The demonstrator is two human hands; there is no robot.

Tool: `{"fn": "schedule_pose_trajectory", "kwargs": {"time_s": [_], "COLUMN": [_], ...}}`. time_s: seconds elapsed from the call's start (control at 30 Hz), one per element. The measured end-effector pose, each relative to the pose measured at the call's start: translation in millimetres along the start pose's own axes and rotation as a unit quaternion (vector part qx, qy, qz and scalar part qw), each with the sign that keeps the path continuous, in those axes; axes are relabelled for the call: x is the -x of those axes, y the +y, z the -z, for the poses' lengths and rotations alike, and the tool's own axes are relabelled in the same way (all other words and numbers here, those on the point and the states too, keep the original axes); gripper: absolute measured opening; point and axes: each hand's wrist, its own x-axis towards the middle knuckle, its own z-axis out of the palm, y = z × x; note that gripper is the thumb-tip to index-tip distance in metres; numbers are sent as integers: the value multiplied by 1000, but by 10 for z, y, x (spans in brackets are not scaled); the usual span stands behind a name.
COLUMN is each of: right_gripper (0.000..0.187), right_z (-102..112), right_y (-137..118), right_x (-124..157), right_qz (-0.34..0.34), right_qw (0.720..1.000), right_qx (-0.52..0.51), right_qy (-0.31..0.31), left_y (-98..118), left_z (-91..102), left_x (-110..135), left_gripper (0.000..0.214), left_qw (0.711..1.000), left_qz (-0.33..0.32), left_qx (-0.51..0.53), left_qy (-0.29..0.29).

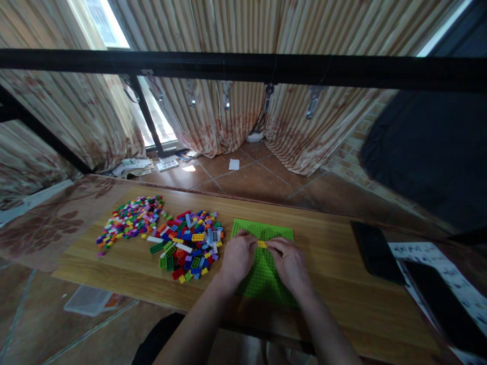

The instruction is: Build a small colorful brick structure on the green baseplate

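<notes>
A green baseplate (262, 230) lies flat on the wooden table (331, 248) in front of me. My left hand (238, 256) and my right hand (289, 263) rest over its middle, fingertips pinched together on a small yellow brick (262, 244) that sits at the plate's surface. To the left of the plate lies a heap of larger mixed-colour bricks (188, 243), and further left a heap of small mixed-colour pieces (129, 219).
A black phone (375, 251) lies on the table to the right, beside a printed sheet (456, 279) with a dark flat object (441, 304) on it. A black metal bar (243, 68) crosses above. Curtains, tiled floor and scattered papers lie beyond the table.
</notes>
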Motion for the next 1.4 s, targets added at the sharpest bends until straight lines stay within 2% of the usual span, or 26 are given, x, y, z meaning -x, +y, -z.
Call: {"fn": "schedule_pose_trajectory", "kwargs": {"time_s": [0.57,1.13,1.4], "right_gripper": [23,21,24], "right_z": [-8,29,2], "right_y": [2,-6,5], "right_x": [1,4,22], "right_qz": [9,16,31], "right_qw": [1000,999,999], "right_qx": [0,29,42], "right_qy": [-2,-15,-1], "left_y": [-31,-42,-45], "left_z": [5,-15,-36], "left_x": [-20,-13,-14], "left_gripper": [23,23,23], "left_qw": [999,1000,1000], "left_qz": [-37,-31,-26], "left_qx": [-7,-2,-1], "left_qy": [5,4,5]}}
